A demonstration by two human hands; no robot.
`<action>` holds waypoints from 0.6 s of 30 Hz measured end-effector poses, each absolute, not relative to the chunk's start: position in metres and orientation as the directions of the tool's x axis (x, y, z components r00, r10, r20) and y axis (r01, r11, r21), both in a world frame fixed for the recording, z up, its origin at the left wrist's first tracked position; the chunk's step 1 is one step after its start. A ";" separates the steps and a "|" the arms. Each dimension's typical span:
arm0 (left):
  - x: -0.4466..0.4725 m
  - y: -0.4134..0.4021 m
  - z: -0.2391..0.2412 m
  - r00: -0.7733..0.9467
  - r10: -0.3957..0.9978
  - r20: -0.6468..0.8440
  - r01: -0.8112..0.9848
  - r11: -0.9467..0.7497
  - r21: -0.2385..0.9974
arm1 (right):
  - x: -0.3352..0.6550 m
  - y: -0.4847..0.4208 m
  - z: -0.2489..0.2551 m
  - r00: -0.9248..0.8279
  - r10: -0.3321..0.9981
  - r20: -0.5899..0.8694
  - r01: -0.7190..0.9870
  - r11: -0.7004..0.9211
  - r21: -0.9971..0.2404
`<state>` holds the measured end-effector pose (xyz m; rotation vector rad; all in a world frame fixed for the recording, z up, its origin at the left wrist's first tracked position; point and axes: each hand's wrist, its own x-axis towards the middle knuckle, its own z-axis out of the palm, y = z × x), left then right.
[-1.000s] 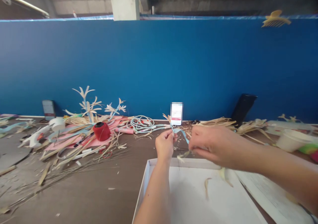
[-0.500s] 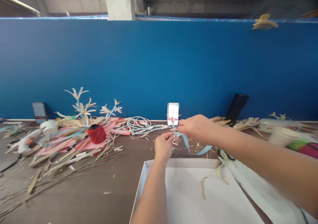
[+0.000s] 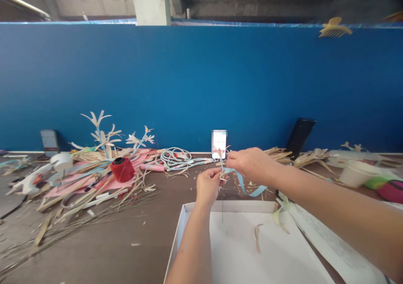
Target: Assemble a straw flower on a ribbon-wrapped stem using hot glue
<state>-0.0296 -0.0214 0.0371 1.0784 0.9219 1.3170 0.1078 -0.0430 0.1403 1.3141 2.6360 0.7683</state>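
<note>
At centre, the left hand pinched a straw stem; the right hand gripped the blue ribbon above the white tray; bare worktop lay open lower left. Print on the paper sheet was unreadable.

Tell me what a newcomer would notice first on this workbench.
The big blue wall panel fills the back of the view. Mid-table, the left hand pinches a small straw piece and the right hand holds a light blue ribbon trailing from it, by the far rim of a white tray. To the left, a red thread spool sits among scattered straw and pale straw flowers.
</note>
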 end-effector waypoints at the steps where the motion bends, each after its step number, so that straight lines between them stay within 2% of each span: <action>1: -0.030 -0.021 0.037 0.061 0.996 0.069 -0.276 -0.050 0.960 | 0.107 -0.044 0.140 -0.618 0.773 0.145 0.731 0.497 0.467; 7: -0.031 -0.016 0.031 -0.020 0.999 0.025 -0.323 -0.030 0.946 | 0.111 -0.053 0.139 -0.511 0.808 0.294 0.838 0.391 0.381; 12: -0.032 -0.018 0.031 -0.063 0.998 0.026 -0.332 -0.045 0.942 | 0.120 -0.056 0.117 -0.438 0.808 0.394 0.888 0.319 0.332; 18: -0.032 -0.016 0.029 -0.080 0.997 -0.005 -0.323 -0.021 0.946 | 0.134 -0.056 0.088 -0.274 0.827 0.491 0.961 0.226 0.157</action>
